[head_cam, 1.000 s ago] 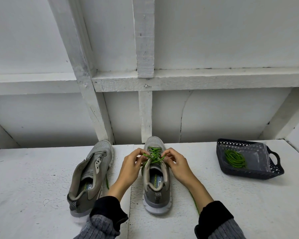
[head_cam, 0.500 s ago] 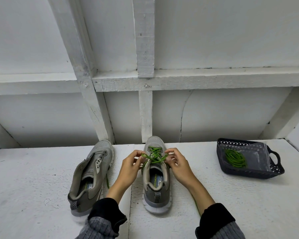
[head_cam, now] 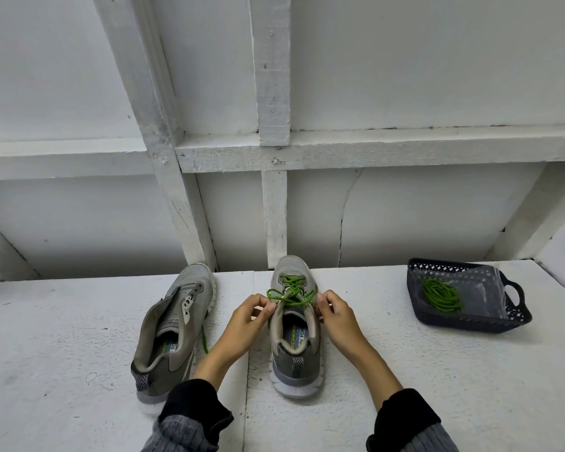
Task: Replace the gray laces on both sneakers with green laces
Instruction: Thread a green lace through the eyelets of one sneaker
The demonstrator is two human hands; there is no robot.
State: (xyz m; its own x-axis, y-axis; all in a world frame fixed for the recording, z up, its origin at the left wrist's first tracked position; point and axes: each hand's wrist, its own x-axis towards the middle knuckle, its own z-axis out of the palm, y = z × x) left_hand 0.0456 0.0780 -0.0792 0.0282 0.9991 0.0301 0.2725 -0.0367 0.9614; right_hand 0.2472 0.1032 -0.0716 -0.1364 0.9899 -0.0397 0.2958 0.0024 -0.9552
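Note:
Two grey sneakers stand on the white table, toes pointing away from me. The right sneaker point(head_cam: 294, 340) is threaded with a green lace point(head_cam: 292, 288) that crosses over its tongue. My left hand point(head_cam: 247, 316) pinches one green loop on the shoe's left side. On the other side my right hand point(head_cam: 335, 313) pinches the other strand of the same lace. The left sneaker point(head_cam: 173, 324) has no lace in its eyelets and leans open. A short piece of green lace point(head_cam: 205, 339) shows on the table beside it.
A dark plastic basket point(head_cam: 470, 321) with handles sits at the right, holding a coiled green lace point(head_cam: 441, 294). A white wall with wooden framing rises right behind the table's far edge.
Both hands have drawn a little apart, and the green loops between them are pulled out wider over the tongue. The shoes and basket have stayed in place.

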